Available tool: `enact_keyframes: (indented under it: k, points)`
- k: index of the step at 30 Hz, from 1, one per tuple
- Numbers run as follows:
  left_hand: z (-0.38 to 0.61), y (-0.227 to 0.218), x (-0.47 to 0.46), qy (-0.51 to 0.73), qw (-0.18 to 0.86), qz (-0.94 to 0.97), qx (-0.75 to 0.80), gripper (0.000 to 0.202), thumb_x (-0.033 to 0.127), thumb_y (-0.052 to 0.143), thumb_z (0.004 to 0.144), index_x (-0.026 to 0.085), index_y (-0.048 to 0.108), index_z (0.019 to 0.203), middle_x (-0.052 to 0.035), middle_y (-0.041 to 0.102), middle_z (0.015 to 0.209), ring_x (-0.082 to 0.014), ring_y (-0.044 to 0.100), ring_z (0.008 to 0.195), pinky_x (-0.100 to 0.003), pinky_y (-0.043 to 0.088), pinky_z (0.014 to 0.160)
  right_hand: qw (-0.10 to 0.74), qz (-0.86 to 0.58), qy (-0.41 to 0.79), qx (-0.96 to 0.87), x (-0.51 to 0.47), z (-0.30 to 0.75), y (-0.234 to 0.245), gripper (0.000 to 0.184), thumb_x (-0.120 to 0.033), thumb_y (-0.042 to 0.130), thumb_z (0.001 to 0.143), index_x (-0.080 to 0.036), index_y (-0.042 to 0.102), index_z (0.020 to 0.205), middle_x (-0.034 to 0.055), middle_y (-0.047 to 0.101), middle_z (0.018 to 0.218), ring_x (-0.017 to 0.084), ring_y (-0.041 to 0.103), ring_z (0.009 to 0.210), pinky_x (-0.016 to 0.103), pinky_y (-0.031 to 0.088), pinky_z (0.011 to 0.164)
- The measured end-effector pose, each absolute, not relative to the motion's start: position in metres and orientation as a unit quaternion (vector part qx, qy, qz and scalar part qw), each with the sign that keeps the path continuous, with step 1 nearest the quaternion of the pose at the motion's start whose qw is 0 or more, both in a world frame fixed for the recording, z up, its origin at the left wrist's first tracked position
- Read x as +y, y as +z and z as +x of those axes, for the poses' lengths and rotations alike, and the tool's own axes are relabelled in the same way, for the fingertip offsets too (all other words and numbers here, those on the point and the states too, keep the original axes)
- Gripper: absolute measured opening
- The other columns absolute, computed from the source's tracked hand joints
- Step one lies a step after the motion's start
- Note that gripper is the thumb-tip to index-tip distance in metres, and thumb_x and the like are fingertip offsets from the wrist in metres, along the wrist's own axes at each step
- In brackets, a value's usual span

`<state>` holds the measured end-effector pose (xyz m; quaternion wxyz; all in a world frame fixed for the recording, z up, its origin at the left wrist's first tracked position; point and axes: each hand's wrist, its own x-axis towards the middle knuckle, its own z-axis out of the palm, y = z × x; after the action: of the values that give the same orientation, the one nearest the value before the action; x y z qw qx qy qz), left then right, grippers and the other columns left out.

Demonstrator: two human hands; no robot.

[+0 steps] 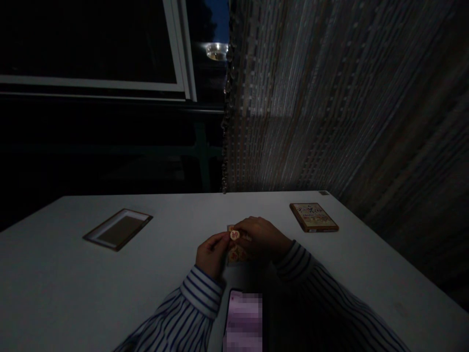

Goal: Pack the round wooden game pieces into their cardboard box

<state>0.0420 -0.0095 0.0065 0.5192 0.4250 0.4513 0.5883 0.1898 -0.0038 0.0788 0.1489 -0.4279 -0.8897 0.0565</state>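
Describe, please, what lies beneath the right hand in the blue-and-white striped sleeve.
Round, pale discs with red markings show at the left edge of the right hand; anything its palm covers is hidden.

**A dim leisure room, exact kind unclear**

Beyond the far edge of the white tabletop (pixel 176 225) stands a pale-framed window (pixel 91 41); a string curtain (pixel 293 98) hangs toward the far right corner. A decorated flat box (pixel 314 217) near that corner and character-marked round pieces (pixel 235 235) suggest leisure. Home or café, I cannot tell.
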Motion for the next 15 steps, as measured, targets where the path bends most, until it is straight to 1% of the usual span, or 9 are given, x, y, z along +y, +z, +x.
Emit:
enact_keyframes:
  k: [2,6,12,15]
  points:
    - [0.042,0.007,-0.01,0.586,0.516,0.425,0.457,0.026,0.034,0.066,0.058,0.014,0.066,0.074,-0.0041,0.069,0.068,-0.0169,0.063,0.064,-0.027,0.051,0.062,0.152,-0.431,0.057,-0.888,-0.002,0.193,0.08,0.028,-0.033,0.045,0.081,-0.019,0.057,0.102,0.0062,0.062,0.094,0.017,0.053,0.089,0.028,0.036,0.077]
    - [0.04,0.005,-0.008,0.589,0.465,0.449,0.485,0.025,0.035,0.065,0.059,0.014,0.067,0.073,-0.0047,0.069,0.069,-0.0171,0.063,0.065,-0.027,0.051,0.062,0.165,-0.448,0.05,-0.877,0.001,0.2,0.08,0.027,-0.029,0.048,0.079,-0.017,0.057,0.101,0.0066,0.06,0.095,0.017,0.051,0.089,0.028,0.036,0.078]
    - [0.036,-0.003,-0.004,0.581,0.391,0.483,0.526,0.024,0.033,0.061,0.062,0.014,0.065,0.076,-0.0047,0.068,0.071,-0.0168,0.062,0.068,-0.027,0.05,0.064,0.182,-0.468,0.037,-0.864,0.005,0.211,0.082,0.028,-0.028,0.048,0.078,-0.015,0.057,0.101,0.0073,0.061,0.094,0.017,0.052,0.089,0.028,0.037,0.079]
    - [0.037,-0.005,-0.003,0.57,0.388,0.483,0.54,0.024,0.031,0.061,0.061,0.014,0.064,0.077,-0.0047,0.067,0.07,-0.0166,0.062,0.067,-0.027,0.05,0.063,0.187,-0.486,0.039,-0.853,0.006,0.217,0.084,0.031,-0.03,0.048,0.077,-0.015,0.057,0.104,0.0073,0.062,0.096,0.017,0.053,0.089,0.028,0.038,0.079]
